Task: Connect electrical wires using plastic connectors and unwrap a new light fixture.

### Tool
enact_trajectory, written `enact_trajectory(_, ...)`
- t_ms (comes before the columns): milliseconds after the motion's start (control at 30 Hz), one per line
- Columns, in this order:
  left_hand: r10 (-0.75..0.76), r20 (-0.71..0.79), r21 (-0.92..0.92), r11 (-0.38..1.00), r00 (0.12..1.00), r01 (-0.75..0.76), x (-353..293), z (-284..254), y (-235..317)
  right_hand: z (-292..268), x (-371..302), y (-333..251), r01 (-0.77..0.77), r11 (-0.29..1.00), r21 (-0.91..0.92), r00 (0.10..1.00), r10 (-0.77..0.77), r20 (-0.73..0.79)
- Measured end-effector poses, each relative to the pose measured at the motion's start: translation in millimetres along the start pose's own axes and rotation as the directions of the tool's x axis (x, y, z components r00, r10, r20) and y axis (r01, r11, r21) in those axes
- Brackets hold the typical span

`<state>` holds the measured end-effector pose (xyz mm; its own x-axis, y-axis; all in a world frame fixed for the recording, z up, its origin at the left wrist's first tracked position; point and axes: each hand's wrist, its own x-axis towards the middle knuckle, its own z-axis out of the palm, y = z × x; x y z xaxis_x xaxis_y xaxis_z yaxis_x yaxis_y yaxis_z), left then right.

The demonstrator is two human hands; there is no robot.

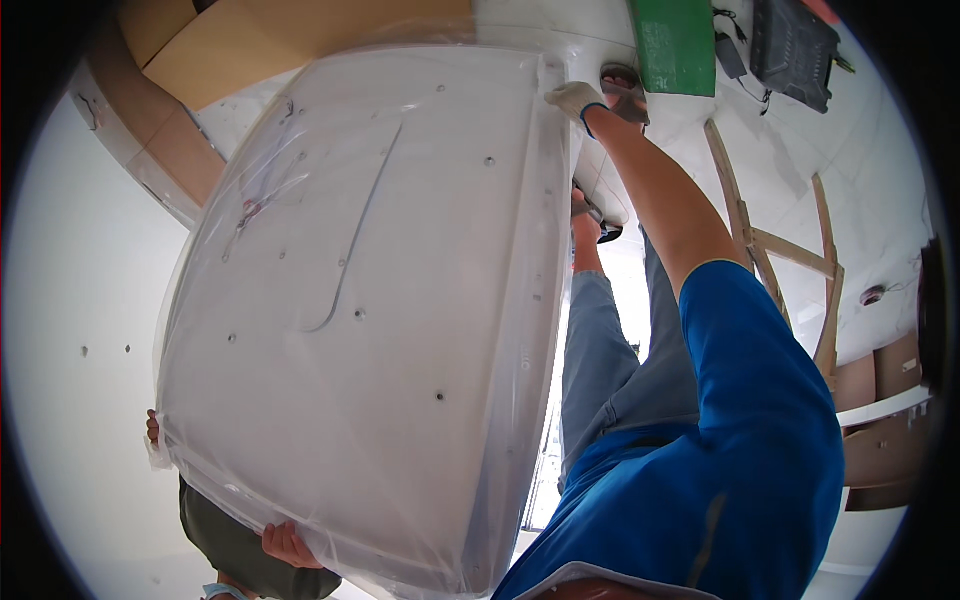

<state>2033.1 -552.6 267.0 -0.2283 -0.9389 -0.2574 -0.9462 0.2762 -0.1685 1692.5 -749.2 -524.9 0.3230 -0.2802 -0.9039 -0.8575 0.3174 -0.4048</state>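
A large white panel (400, 220) wrapped in clear plastic film fills the middle of the view. Several small round fittings dot its face, and a thin grey curved line runs down it. My right hand (575, 99), in a light work glove, closes on the panel's far right edge. My left hand does not show. At the near left, another person in a dark green top grips the same panel: one hand (289, 545) is at the bottom edge, another (153, 428) at the left corner.
Brown cardboard (290, 50) lies at the far left. On the right are a green board (676, 45), a black case (797, 50) with cables beside it, and a wooden frame (790, 248). A white wall or surface (80, 280) is to the left.
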Motion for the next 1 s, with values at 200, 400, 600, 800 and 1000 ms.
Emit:
enact_trajectory(200,-0.02,0.022,-0.016,1.0,1.0,0.02,38,11,7,17,36,-4,-0.047,0.914,-0.403,0.994,0.081,0.068)
enact_trajectory(400,-0.025,0.049,-0.033,0.999,0.998,0.027,45,25,-2,30,76,40,-0.004,0.812,-0.584,1.0,-0.002,-0.01)
enact_trajectory(600,-0.082,0.115,-0.027,0.996,0.99,0.085,47,15,12,-21,11,-31,-0.016,0.986,-0.164,0.939,-0.041,-0.342)
enact_trajectory(800,-0.267,0.247,-0.044,0.957,0.932,0.286,54,15,58,-42,-62,-47,0.266,0.941,-0.208,0.94,-0.301,-0.159)
enact_trajectory(1000,-0.502,0.401,-0.022,0.831,0.766,0.556,75,14,124,-26,-83,-4,-0.099,0.981,-0.164,0.995,0.095,-0.032)
